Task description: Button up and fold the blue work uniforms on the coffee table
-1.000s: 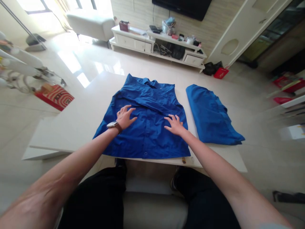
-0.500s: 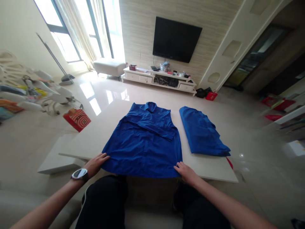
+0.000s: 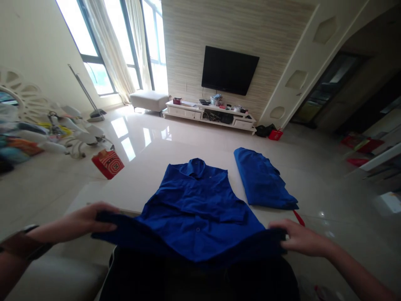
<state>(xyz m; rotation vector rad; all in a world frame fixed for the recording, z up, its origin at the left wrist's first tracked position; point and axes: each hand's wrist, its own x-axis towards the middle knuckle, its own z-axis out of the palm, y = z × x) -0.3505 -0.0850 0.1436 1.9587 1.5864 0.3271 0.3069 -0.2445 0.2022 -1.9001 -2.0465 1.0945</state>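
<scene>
A blue button shirt (image 3: 194, 205) lies on a white table (image 3: 140, 175) with its collar away from me and its sleeves folded across the chest. My left hand (image 3: 83, 219) grips the shirt's lower left corner. My right hand (image 3: 297, 238) grips the lower right corner. Both corners are lifted off the table, and the hem sags between them over my lap. A watch with a brown strap sits on my left wrist.
A second blue garment (image 3: 261, 182) lies folded on the table's right side. A red patterned bag (image 3: 108, 163) stands on the glossy floor to the left. A TV cabinet (image 3: 208, 115) and wall television (image 3: 228, 69) are at the far wall; clutter lies far left.
My hands slid from the shirt's middle down to its bottom corners, took hold of them and lifted the hem toward me. My view tilted upward.
</scene>
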